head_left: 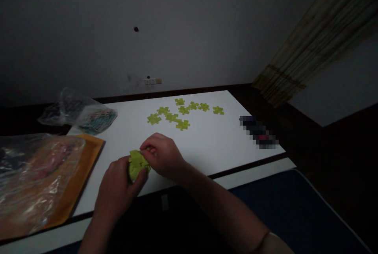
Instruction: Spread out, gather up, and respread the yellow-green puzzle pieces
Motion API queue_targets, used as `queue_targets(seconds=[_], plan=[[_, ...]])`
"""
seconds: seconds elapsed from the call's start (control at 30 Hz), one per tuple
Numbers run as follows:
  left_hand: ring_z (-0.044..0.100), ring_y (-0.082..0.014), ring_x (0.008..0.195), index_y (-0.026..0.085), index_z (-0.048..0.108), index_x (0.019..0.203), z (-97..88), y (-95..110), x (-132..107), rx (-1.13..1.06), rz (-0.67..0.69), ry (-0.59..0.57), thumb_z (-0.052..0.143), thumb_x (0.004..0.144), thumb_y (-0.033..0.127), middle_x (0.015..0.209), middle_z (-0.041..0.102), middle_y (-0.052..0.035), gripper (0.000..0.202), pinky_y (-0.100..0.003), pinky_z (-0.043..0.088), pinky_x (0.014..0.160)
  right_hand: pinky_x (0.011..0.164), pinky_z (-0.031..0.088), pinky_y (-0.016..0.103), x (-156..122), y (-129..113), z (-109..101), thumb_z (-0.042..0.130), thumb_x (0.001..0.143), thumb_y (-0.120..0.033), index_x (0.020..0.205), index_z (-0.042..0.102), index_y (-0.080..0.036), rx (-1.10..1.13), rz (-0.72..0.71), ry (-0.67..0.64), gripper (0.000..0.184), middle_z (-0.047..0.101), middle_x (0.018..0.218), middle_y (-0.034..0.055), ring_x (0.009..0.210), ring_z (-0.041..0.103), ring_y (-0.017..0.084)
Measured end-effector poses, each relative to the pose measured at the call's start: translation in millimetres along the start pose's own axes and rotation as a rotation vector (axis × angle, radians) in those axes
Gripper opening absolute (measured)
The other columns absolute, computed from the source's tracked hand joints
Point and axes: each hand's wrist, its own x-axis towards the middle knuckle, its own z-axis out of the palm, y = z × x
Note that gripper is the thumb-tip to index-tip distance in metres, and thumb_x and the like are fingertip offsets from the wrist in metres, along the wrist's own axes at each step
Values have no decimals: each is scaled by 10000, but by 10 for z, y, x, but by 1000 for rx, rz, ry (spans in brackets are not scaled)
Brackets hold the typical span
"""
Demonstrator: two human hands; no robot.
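Dim light, detail poor. Left hand [118,191] grips a puzzle clump [137,164] of joined green pieces, thumb across its lower face. Right hand [162,155] pinches the same clump from the top. The fingertips are curled over it, so its upper edge is hidden. Can't tell the piece count in the clump. It sits just above the near edge of the white bench [212,143], left of centre.

Loose pieces [183,112], green, lie scattered near the far edge, well apart from the hands. Some touch each other; joined or not is unclear.

On the left, a crinkled plastic bag [38,175] lies over an orange envelope [85,159], cut off by the frame, contents unreadable. A second bag [79,114] sits at the far left corner.

A pixelated object [259,132] lies at the right edge, unidentifiable.

There is bare white surface between the hands and the loose pieces and out to the right. Both forearms cross the near edge.
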Motion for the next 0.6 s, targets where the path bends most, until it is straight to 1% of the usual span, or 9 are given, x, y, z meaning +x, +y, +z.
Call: queue_targets(seconds=[0.07, 0.2, 0.23, 0.33, 0.4, 0.43, 0.5, 0.57, 0.6], plan=[[742, -377, 979, 206, 641, 1197, 20, -21, -19, -9, -14, 23, 629, 957, 675, 1051, 753, -146, 527, -512, 599, 838, 959, 575, 340, 31, 10, 123, 706, 984, -167, 943, 770, -241, -163, -39, -65, 107, 774, 1031, 48, 1010, 718, 205], [760, -398, 1051, 144, 570, 1372, 76, -71, -48, -21, -30, 106, 685, 909, 715, 1250, 740, -223, 745, -525, 615, 862, 1020, 515, 381, 14, 59, 141, 707, 1020, -206, 963, 783, -232, -360, -33, -136, 99, 809, 1034, 57, 1030, 701, 226], [759, -399, 1061, 146, 574, 1377, 84, -80, -49, -17, -12, 102, 681, 918, 711, 1257, 740, -222, 736, -532, 616, 878, 1033, 504, 389, 5, 62, 130, 711, 1021, -216, 962, 784, -233, -392, -33, -142, 95, 816, 1031, 54, 1036, 701, 231], [746, -387, 1066, 184, 635, 1306, 88, -94, -41, 1, 73, 43, 632, 988, 671, 1168, 764, -177, 582, -544, 608, 920, 1005, 512, 366, -2, 41, 69, 689, 1051, -261, 1020, 792, -242, -409, -33, -186, 110, 835, 1088, 42, 1054, 722, 222], [741, -383, 1056, 189, 655, 1276, 85, -99, -36, 7, 102, 43, 615, 1009, 662, 1131, 771, -166, 545, -546, 606, 922, 970, 537, 352, 10, 33, -27, 614, 1106, -298, 1105, 799, -244, -430, -7, -211, 193, 842, 1143, 43, 1061, 746, 216], [741, -384, 1052, 185, 657, 1273, 83, -100, -34, 7, 106, 55, 614, 1010, 667, 1129, 773, -169, 551, -549, 606, 920, 995, 545, 366, 17, 44, -98, 572, 1131, -312, 1165, 799, -238, -476, 8, -215, 242, 843, 1196, 55, 1104, 752, 227], [744, -387, 1046, 181, 662, 1266, 85, -98, -33, 6, 108, 73, 613, 1005, 680, 1130, 778, -174, 565, -552, 608, 918, 1145, 515, 457, 19, 112, -282, 524, 1155, -332, 1323, 775, -210, -639, 45, -197, 326, 798, 1399, 109, 1310, 712, 288], [748, -385, 1043, 191, 670, 1252, 90, -91, -32, 2, 105, 73, 612, 1001, 693, 1129, 785, -170, 564, -551, 609, 919, 1301, 394, 585, -9, 237, -506, 559, 1144, -364, 1506, 693, -179, -816, 107, -195, 429, 621, 1669, 165, 1567, 538, 372], [750, -383, 1042, 197, 674, 1246, 94, -88, -31, -1, 101, 72, 609, 1000, 697, 1127, 787, -167, 561, -551, 609, 919, 1333, 350, 624, -37, 311, -626, 583, 1134, -394, 1579, 642, -172, -876, 158, -217, 501, 524, 1751, 179, 1642, 446, 400]])
